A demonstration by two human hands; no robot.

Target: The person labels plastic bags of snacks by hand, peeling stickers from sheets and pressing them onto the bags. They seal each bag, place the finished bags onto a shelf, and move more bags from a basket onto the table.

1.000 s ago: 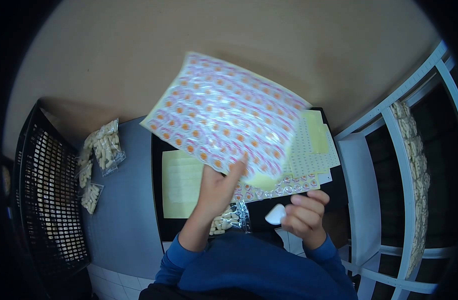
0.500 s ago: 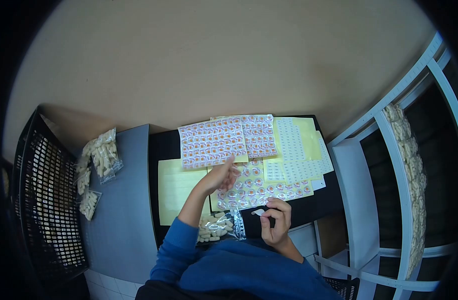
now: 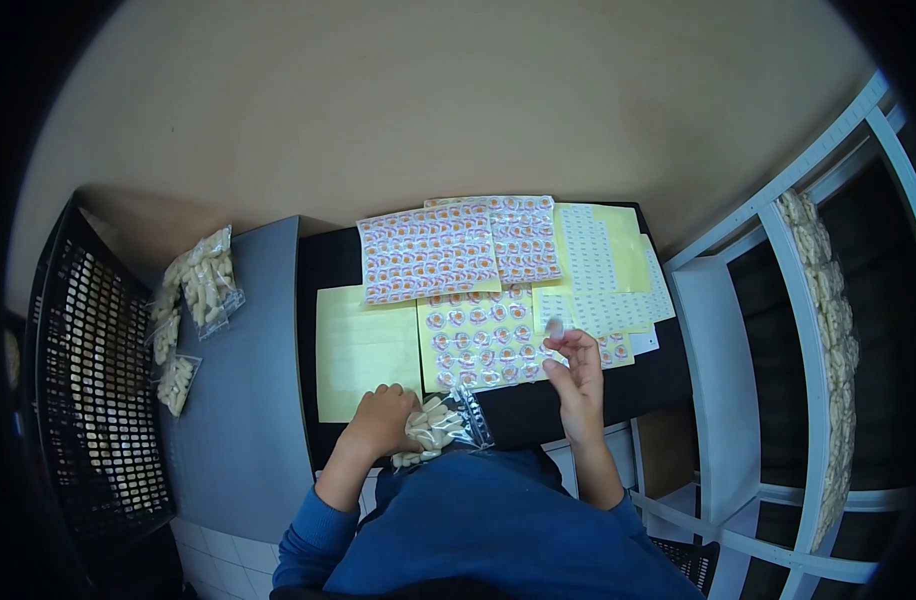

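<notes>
My left hand (image 3: pixel 383 420) has its fingers curled over the left side of a clear plastic bag of pale, stubby pieces (image 3: pixel 436 424), which lies at the near table edge against my body. Between the thumb and fingers of my right hand (image 3: pixel 580 380), a small round sticker (image 3: pixel 555 328) is pinched, raised above the sheets. Under it spreads a yellow-backed sheet of round orange-and-purple stickers (image 3: pixel 488 352), partly hidden by other sheets. A bare yellow backing sheet (image 3: pixel 366 340) lies to the left, above my left hand.
Fuller sticker sheets (image 3: pixel 428 252) and sheets of small printed labels (image 3: pixel 588 250) overlap at the back of the black table. More filled bags (image 3: pixel 210 285) rest on the grey surface at left, beside a black basket (image 3: pixel 103 390). A white metal rack (image 3: pixel 723 370) stands at right.
My left hand has come down from the sticker sheets to the bag and curled over its side. My right hand has risen and moved slightly right with the sticker.
</notes>
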